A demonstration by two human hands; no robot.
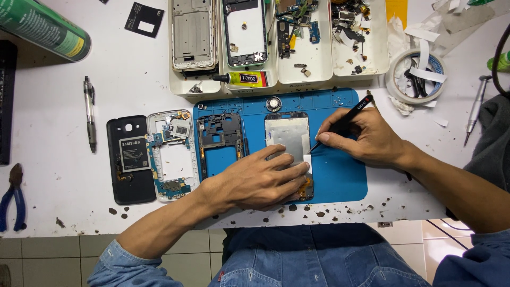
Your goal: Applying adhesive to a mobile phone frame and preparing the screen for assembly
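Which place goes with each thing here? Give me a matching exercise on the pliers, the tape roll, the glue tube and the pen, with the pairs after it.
Things:
1. pliers
2. tape roll
3. glue tube
4. pen

Places:
A. in the white tray, above the blue mat
B. at the table's left edge, near the front
C. right of the tray, at the back
D. left of the black back cover, lying lengthwise

Pairs: 1-B, 2-C, 3-A, 4-D
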